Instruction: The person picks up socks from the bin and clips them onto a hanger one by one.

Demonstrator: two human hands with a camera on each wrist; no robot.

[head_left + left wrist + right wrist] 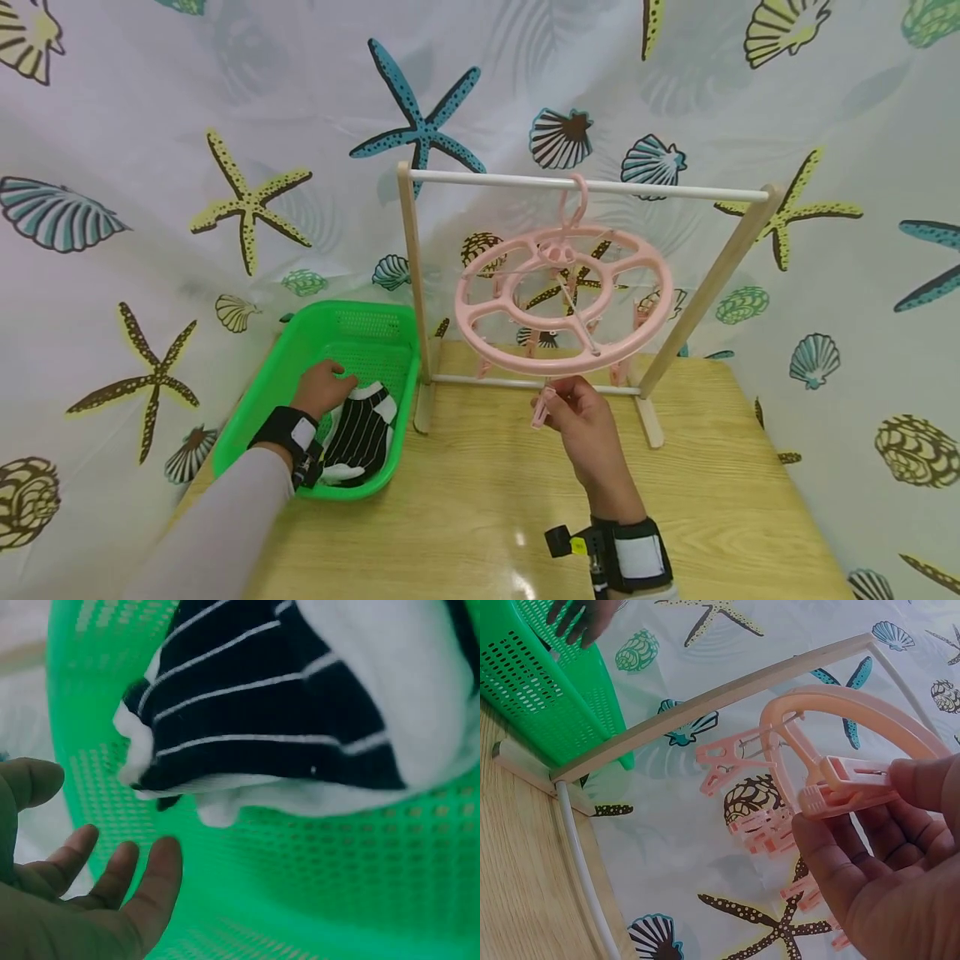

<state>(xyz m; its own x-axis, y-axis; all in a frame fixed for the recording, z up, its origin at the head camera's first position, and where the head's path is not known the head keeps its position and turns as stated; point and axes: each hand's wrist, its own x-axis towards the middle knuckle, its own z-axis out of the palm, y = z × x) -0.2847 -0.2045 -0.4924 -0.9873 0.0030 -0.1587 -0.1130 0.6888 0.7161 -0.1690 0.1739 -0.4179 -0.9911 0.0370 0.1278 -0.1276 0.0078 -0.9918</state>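
Observation:
My left hand (322, 390) hovers over the green basket (247, 417), its fingers spread and holding nothing in the left wrist view. Beside those fingers, black-and-white striped socks (255, 697) lie bunched in the basket. My right hand (581, 421) pinches a pink clothespin (855, 776) between thumb and fingers at the front of the round pink drying hanger (558, 364). Several other pink clothespins (731, 757) dangle from the ring. By its hook, the hanger hangs from the white bar (487, 177) of a wooden stand.
The stand's wooden posts (708, 287) rise on either side of the hanger, with feet (649, 421) on the wood-grain table (480, 500). Behind everything hangs a white curtain (322, 100) printed with starfish and shells. The basket stands left of the stand, close to its left post.

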